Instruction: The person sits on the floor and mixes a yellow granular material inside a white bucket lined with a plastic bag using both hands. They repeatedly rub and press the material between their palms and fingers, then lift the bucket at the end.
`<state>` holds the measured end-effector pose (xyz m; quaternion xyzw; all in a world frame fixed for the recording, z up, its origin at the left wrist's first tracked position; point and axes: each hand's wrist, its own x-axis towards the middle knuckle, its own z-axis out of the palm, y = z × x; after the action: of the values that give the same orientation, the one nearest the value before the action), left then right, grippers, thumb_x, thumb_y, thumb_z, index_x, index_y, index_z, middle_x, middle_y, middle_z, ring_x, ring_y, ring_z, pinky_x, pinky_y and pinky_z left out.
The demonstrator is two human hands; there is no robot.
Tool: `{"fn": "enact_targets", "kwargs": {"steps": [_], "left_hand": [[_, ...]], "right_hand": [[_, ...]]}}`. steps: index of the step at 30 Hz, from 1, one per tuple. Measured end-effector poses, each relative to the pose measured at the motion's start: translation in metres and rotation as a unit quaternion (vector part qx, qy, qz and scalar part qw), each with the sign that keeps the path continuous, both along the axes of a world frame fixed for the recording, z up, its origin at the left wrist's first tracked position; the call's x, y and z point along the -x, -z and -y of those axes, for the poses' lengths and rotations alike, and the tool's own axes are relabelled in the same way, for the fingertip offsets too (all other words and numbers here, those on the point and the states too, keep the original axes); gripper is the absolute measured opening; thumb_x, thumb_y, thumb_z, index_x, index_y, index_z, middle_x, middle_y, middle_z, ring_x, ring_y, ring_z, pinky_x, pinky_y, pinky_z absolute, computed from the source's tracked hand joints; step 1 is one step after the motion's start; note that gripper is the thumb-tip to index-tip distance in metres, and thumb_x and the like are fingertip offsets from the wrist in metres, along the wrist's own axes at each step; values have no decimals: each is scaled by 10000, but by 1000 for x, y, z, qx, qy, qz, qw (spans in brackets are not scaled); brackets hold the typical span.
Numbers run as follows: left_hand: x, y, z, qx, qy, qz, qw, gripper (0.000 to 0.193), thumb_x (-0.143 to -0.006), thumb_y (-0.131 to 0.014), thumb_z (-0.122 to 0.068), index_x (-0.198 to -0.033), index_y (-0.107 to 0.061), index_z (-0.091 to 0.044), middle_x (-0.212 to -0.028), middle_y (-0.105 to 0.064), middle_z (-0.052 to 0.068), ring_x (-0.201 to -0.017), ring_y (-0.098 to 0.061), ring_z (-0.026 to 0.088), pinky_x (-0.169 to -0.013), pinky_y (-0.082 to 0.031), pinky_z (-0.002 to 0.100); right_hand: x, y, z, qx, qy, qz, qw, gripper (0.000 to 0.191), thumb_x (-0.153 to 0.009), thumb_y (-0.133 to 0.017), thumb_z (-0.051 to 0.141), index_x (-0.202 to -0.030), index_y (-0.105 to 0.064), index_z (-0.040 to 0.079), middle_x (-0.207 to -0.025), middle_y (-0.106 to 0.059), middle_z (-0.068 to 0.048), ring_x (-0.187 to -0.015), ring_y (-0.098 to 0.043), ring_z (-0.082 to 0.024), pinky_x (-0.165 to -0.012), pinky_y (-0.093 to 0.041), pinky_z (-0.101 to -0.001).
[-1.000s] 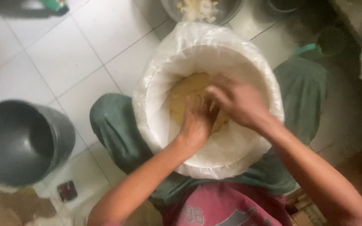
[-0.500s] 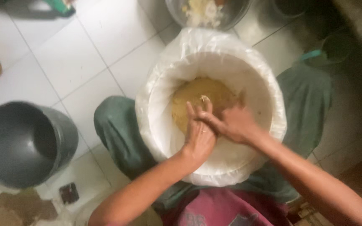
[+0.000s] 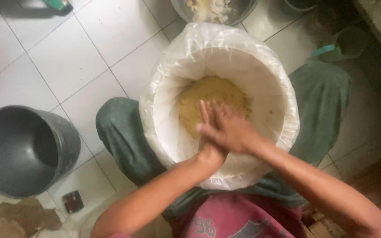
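- Now the left hand [image 3: 211, 147] and the right hand [image 3: 228, 130] were pressed together, palm against palm, above the mound of yellowish-tan crumbly paste [image 3: 210, 103]; the right hand lay across the left and both were blurred.
- Whether any paste was caught between the palms could not be told.
- The paste sat at the bottom of a large round white tub lined with a clear plastic bag [image 3: 164, 79], held between the person's knees in green trousers [image 3: 124, 141].
- Half a second before, the right hand's fingers were pinching a small bit of paste just over the mound, with the left hand closed beside it; that pinch was gone, and the hands had drawn back toward the body, leaving more of the mound uncovered.
- A second before, both hands were down in the paste itself.
- The empty dark grey plastic bucket [image 3: 23, 150] stood on the white tiled floor [image 3: 76, 57] to the person's left, as earlier.
- A metal bowl holding pale chunks [image 3: 212, 9] stayed just beyond the tub's far rim.
- A small dark flat object [image 3: 72, 201] lay on the floor near the bucket.
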<state>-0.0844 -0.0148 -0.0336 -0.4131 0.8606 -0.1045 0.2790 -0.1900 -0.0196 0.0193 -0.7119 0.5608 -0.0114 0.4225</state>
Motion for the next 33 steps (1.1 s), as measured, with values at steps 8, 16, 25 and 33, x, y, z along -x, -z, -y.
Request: {"fn": "enact_targets", "kwargs": {"steps": [8, 16, 25, 33], "left_hand": [[1, 12, -5, 31, -45, -110, 992, 756, -1030, -297, -620, -1673, -102, -275, -1724, -16, 158, -1531, 64, 486, -1145, 86, 759], [-11, -23, 10, -268, -66, -93, 957, 865, -864, -327, -743, -1623, -81, -407, -1707, 104, 116, -1500, 190, 502, -1080, 78, 820], [-24, -12, -7, -48, -109, -427, 896, 576, -1017, -569, -323, -1560, -452, -168, -1683, -371, 115, -1589, -229, 347, -1246, -258, 697], [-42, -67, -13, -100, -277, -718, 631, 753, -1074, -558, -316, -1611, -184, 56, -1684, -198, 327, -1570, -243, 452, -1239, -291, 456]], "right_hand": [[-7, -3, 8, 32, -49, -58, 997, 1091, -857, -325, 811, -1668, -15, 152, -1709, -100, -202, -1555, 8, -456, -1185, 126, -710], [-15, 3, -61, 227, -67, 25, 971, 1199, -862, -463, 832, -1628, -93, -14, -1612, -69, -404, -1504, 3, -558, -1113, 88, -740], [7, 2, 3, 168, -30, -22, 985, 795, -991, -418, 664, -1670, -193, 318, -1751, -132, -80, -1613, -82, -351, -1261, -25, -651], [0, 4, 14, 280, -21, -55, 958, 914, -909, -587, 409, -1621, -107, 94, -1665, -28, -259, -1539, -16, -466, -1208, -80, -643]]}}
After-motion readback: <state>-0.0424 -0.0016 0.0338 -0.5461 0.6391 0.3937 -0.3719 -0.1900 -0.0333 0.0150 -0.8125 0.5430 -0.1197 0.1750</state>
